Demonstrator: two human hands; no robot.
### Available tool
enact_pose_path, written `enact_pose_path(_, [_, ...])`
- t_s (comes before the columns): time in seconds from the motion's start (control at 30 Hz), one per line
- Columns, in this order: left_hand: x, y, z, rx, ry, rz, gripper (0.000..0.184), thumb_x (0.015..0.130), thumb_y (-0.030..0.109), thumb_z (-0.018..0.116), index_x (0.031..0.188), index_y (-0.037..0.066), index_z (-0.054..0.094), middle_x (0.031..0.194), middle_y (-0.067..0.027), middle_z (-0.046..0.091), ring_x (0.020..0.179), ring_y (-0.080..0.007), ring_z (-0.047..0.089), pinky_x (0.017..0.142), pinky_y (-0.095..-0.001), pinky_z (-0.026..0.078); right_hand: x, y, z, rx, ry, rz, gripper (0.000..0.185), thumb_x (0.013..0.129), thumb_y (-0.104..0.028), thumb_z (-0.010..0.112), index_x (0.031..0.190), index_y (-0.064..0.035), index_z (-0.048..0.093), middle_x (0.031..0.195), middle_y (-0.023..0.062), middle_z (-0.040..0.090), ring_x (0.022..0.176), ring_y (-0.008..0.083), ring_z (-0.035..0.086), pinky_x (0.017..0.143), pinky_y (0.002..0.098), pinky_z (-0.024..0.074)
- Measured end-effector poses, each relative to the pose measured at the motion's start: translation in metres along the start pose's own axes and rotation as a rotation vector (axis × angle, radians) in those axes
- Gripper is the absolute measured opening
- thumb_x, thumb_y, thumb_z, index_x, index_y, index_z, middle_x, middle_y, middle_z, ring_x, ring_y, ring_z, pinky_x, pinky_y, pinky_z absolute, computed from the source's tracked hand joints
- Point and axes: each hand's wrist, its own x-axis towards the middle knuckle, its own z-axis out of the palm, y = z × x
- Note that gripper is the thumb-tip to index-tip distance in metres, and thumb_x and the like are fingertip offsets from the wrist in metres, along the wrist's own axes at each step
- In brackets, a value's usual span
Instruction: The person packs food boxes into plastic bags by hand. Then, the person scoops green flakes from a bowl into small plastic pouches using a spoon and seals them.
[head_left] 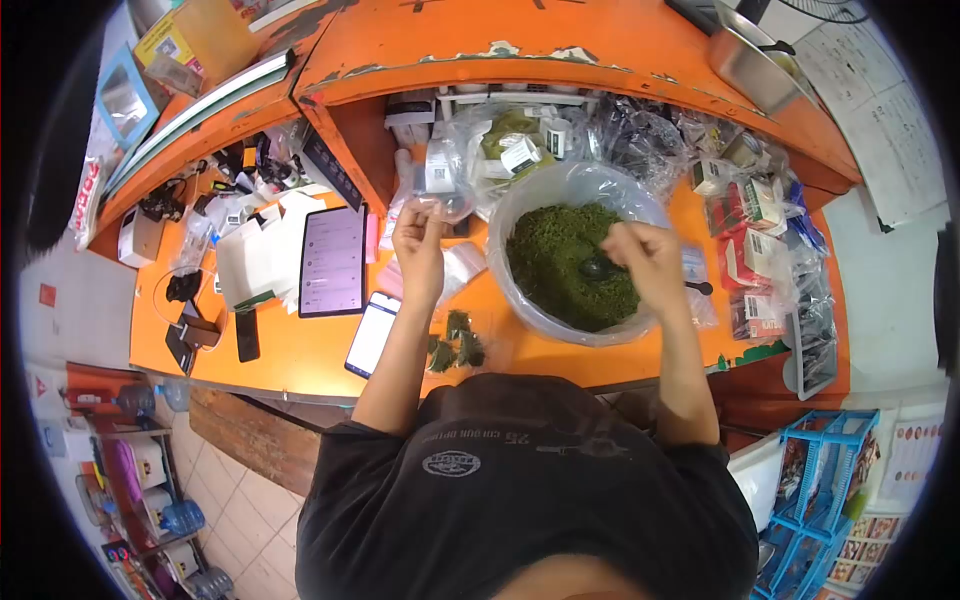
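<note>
My left hand (421, 250) is raised left of the tub, fingers pinched on a small clear plastic bag (457, 206). A large translucent tub (513, 300) in front of me holds finely chopped, dry-looking green leaf (560, 235). Over its right side, my right hand (645, 257) is closed around a black spoon, whose bowl (598, 268) dips into the green leaf. A black handle end (700, 288) shows beyond the wrist; whether it belongs to that spoon I cannot tell. Several small filled bags of green leaf (466, 345) lie near the table's front edge.
Left of my arm are a lit phone (374, 334), a tablet (332, 262), a dark phone (247, 335) and an open white box (262, 255). Red-and-white packs (750, 258) line the right side. An orange shelf (480, 55) overhangs the back, above plastic bags (640, 135).
</note>
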Motion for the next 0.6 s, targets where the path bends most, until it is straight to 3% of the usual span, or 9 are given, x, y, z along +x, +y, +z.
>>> enact_pose_path(0.07, [-0.004, 0.031, 0.032, -0.079, -0.115, -0.022, 0.006, 0.091, 0.009, 0.061, 0.092, 0.005, 0.057, 0.081, 0.0002, 0.062, 0.074, -0.0063, 0.057, 0.067, -0.0206, 0.044, -0.001, -0.008, 0.022, 0.036, -0.076, -0.137, 0.025, 0.09, -0.021, 0.062, 0.103, 0.0007, 0.066, 0.082, 0.0045, 0.066, 0.076, 0.0096, 0.061, 0.067, 0.0219, 0.0469])
enact_pose_path(0.1, [-0.007, 0.035, 0.045, -0.093, -0.172, -0.002, 0.005, 0.091, 0.008, 0.061, 0.092, 0.005, 0.057, 0.083, -0.0003, 0.062, 0.077, -0.0067, 0.057, 0.069, -0.0211, 0.044, -0.001, -0.007, 0.03, 0.163, -0.141, -0.095, 0.03, 0.09, -0.022, 0.062, 0.11, 0.001, 0.063, 0.092, 0.0065, 0.066, 0.083, 0.0111, 0.061, 0.069, 0.0224, 0.0477])
enact_pose_path(0.17, [-0.015, 0.039, 0.066, -0.121, -0.29, 0.038, 0.005, 0.09, 0.006, 0.061, 0.092, 0.005, 0.057, 0.087, -0.0012, 0.062, 0.082, -0.0075, 0.057, 0.073, -0.0222, 0.045, -0.002, -0.018, 0.038, 0.501, -0.245, 0.088, 0.028, 0.089, -0.018, 0.064, 0.109, 0.0012, 0.062, 0.094, 0.0076, 0.066, 0.084, 0.0129, 0.062, 0.068, 0.0228, 0.0481])
enact_pose_path(0.27, [-0.023, 0.032, 0.08, -0.11, -0.353, -0.019, 0.008, 0.088, 0.002, 0.061, 0.095, 0.004, 0.058, 0.092, -0.0022, 0.062, 0.087, -0.0084, 0.057, 0.079, -0.0231, 0.044, 0.0, -0.009, 0.042, 0.752, -0.221, 0.161, 0.021, 0.089, -0.018, 0.065, 0.1, 0.0005, 0.064, 0.09, 0.008, 0.066, 0.081, 0.0137, 0.063, 0.066, 0.0244, 0.0488])
enact_pose_path(0.33, [-0.027, 0.027, 0.088, -0.134, -0.4, -0.015, 0.011, 0.088, 0.0, 0.059, 0.098, 0.003, 0.057, 0.091, -0.0014, 0.061, 0.081, -0.0069, 0.053, 0.074, -0.021, 0.041, -0.001, -0.006, 0.038, 0.745, -0.2, 0.155, 0.017, 0.089, -0.017, 0.065, 0.094, -0.0001, 0.064, 0.085, 0.008, 0.066, 0.075, 0.0132, 0.063, 0.062, 0.0243, 0.0487])
enact_pose_path(0.43, [-0.03, 0.029, 0.099, -0.048, -0.265, 0.078, 0.011, 0.088, 0.001, 0.059, 0.099, 0.002, 0.057, 0.086, 0.0007, 0.057, 0.074, -0.0055, 0.046, 0.068, -0.0199, 0.037, -0.002, -0.002, 0.032, 0.566, -0.091, 0.14, 0.015, 0.088, -0.015, 0.065, 0.087, -0.0001, 0.065, 0.077, 0.0072, 0.065, 0.066, 0.012, 0.062, 0.055, 0.0231, 0.0477])
enact_pose_path(0.47, [-0.029, 0.032, 0.105, -0.015, -0.035, 0.081, 0.011, 0.088, 0.003, 0.06, 0.099, 0.001, 0.056, 0.081, 0.0024, 0.052, 0.07, -0.005, 0.04, 0.065, -0.0198, 0.034, -0.002, 0.0, 0.028, 0.478, -0.041, 0.131, 0.015, 0.088, -0.015, 0.066, 0.086, 0.0, 0.065, 0.074, 0.0069, 0.065, 0.063, 0.0115, 0.061, 0.053, 0.0226, 0.0472])
enact_pose_path(0.57, [-0.022, 0.042, 0.101, -0.023, 0.044, 0.271, 0.013, 0.088, 0.007, 0.061, 0.099, 0.002, 0.056, 0.079, 0.0023, 0.05, 0.071, -0.0056, 0.041, 0.066, -0.0197, 0.034, 0.002, 0.011, 0.014, 0.14, 0.059, 0.107, 0.014, 0.088, -0.013, 0.065, 0.084, 0.0, 0.064, 0.07, 0.0058, 0.065, 0.058, 0.01, 0.059, 0.048, 0.0209, 0.0452])
enact_pose_path(0.6, [-0.02, 0.046, 0.098, 0.145, -0.038, 0.306, 0.014, 0.087, 0.012, 0.065, 0.091, 0.0, 0.061, 0.075, -0.0004, 0.053, 0.068, -0.0065, 0.044, 0.061, -0.0214, 0.036, 0.001, 0.007, 0.015, 0.099, 0.071, 0.122, 0.017, 0.087, -0.014, 0.065, 0.078, 0.0006, 0.063, 0.065, 0.0044, 0.063, 0.056, 0.009, 0.059, 0.048, 0.0226, 0.045])
